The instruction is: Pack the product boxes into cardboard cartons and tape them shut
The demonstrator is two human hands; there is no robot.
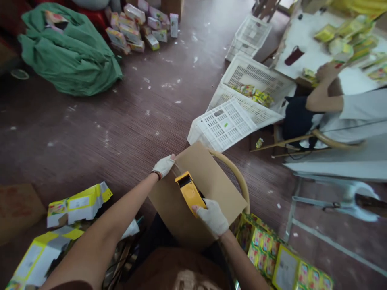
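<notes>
Right hand (212,217), in off-white knit glove, forearm angled back toward the body: clenched round the near end of a smooth yellow tape dispenser (190,195), which projects ahead of this grip. Left hand (163,166), likewise gloved, arm outstretched: fingers bent at the edge of a flat-faced brown cardboard carton (207,171) beneath the dispenser; whether pinching, cannot tell.

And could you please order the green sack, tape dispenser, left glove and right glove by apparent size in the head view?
1. Green sack
2. Tape dispenser and right glove, too alike to rank
3. Left glove
</notes>
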